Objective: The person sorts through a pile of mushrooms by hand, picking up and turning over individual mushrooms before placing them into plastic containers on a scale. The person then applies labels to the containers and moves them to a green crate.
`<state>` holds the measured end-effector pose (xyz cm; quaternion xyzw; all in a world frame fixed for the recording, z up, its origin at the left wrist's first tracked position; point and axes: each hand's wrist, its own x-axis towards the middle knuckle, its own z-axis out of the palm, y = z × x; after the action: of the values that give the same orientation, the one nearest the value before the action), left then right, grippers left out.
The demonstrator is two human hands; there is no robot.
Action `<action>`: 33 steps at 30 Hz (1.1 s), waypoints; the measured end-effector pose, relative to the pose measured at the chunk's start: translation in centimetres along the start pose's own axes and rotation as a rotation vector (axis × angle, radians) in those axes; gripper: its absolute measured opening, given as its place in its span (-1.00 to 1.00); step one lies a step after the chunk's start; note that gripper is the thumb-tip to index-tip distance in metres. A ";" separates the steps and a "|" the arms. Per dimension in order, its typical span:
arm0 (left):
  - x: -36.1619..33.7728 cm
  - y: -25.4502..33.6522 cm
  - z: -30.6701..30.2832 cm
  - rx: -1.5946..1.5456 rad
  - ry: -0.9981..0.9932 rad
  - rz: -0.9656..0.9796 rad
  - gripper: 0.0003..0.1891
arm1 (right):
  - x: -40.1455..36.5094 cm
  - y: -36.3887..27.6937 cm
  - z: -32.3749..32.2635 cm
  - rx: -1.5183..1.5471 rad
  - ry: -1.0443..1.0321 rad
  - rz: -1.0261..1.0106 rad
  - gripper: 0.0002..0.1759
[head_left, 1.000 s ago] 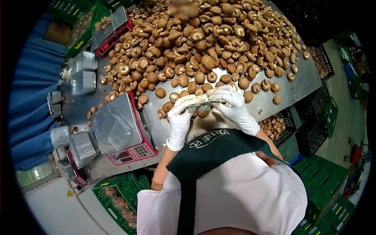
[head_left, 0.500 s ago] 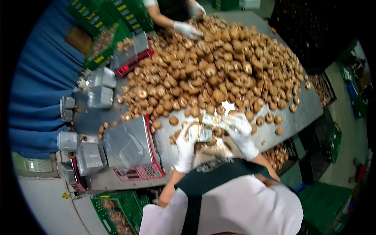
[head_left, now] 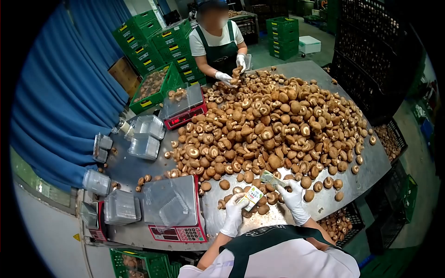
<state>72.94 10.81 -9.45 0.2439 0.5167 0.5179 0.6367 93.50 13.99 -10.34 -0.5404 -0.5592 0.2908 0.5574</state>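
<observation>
My left hand (head_left: 234,214), in a white glove, pinches a stack of printed white, green and yellow labels (head_left: 253,198). Gloved as well, my right hand (head_left: 294,200) grips a second piece, a greenish label bundle (head_left: 271,178), tilted away from me. Both are held over the metal table (head_left: 320,204) near its front edge, with a few loose shiitake mushrooms beneath them. Beyond my hands rises a large heap of brown shiitake mushrooms (head_left: 278,120). Left of my left hand, a digital scale (head_left: 185,233) carries a clear plastic tray (head_left: 175,207).
Clear plastic trays (head_left: 121,207) stand along the table's left side. Across the table a co-worker (head_left: 220,46) in white gloves handles mushrooms beside another scale (head_left: 185,116). Green crates (head_left: 283,37) are stacked behind; black crates (head_left: 366,55) rise at the right.
My view has tipped upward, so the co-worker's upper body now shows. The two label bundles have moved farther apart, and the co-worker's hands have come together around mushrooms.
</observation>
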 end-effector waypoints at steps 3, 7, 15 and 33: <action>0.8 -1.0 -0.8 -0.086 0.006 -0.031 -0.71 | -0.1 -0.1 0.1 0.071 -0.007 0.090 -0.87; 1.7 -1.4 -1.4 -0.328 -0.039 -0.049 -0.64 | 0.0 0.0 0.1 0.224 -0.026 0.294 -0.85; 2.3 0.1 -1.2 -0.427 -0.057 -0.046 -0.59 | 1.2 -0.6 0.8 0.266 -0.047 0.473 -0.73; 5.6 0.7 -3.3 -0.711 -0.078 -0.003 -0.73 | 3.4 -1.8 3.8 0.484 -0.174 0.631 -0.76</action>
<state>69.30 15.37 -12.26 0.0260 0.2799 0.6547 0.7017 90.12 17.77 -8.46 -0.5122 -0.3264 0.6153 0.5025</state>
